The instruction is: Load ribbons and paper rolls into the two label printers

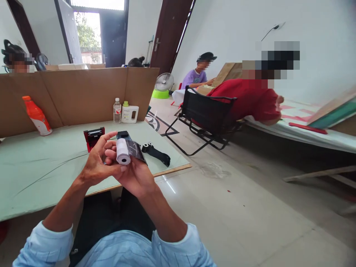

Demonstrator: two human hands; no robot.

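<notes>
A small white paper roll with a dark core hole is held in front of me, over the near edge of the table. A shiny black strip runs off its right side. My left hand grips the roll from the left, thumb below and fingers curled by its side. Under the roll and strip, my right hand holds them from below; its fingers are mostly hidden. Just beyond my hands are a red and black device and a dark box-like piece. Black ribbon with two small spools lies at the right.
A cardboard screen stands along the table's back. Before it are an orange bottle, a clear bottle and a white jug. A black folding chair holds a person in red; another person sits beyond.
</notes>
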